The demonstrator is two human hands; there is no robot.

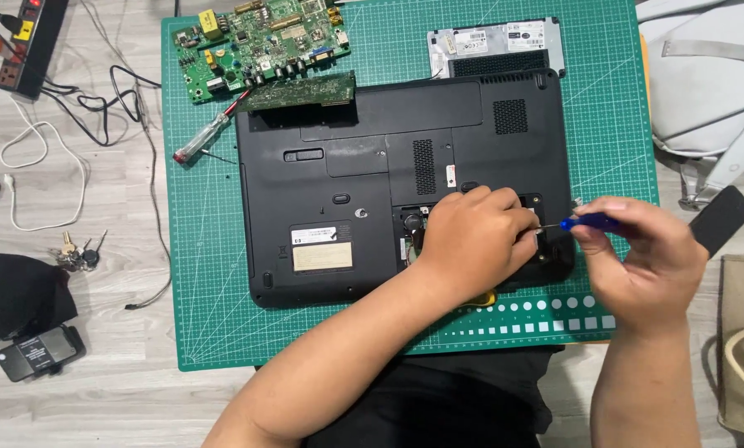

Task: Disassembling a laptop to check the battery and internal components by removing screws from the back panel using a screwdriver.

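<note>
Right hand [646, 257] fingers gripping blue screwdriver [589, 222], tip reaching the open bay at the upturned black laptop [372, 182] corner; left hand [471, 241] fingers curled, bracing that bay. Best keeping driver square, laptop pinned.

We see bright, even light from overhead, soft shadows under our hands, and a sharp picture throughout; only the right hand [646, 257] blurs slightly.
</note>
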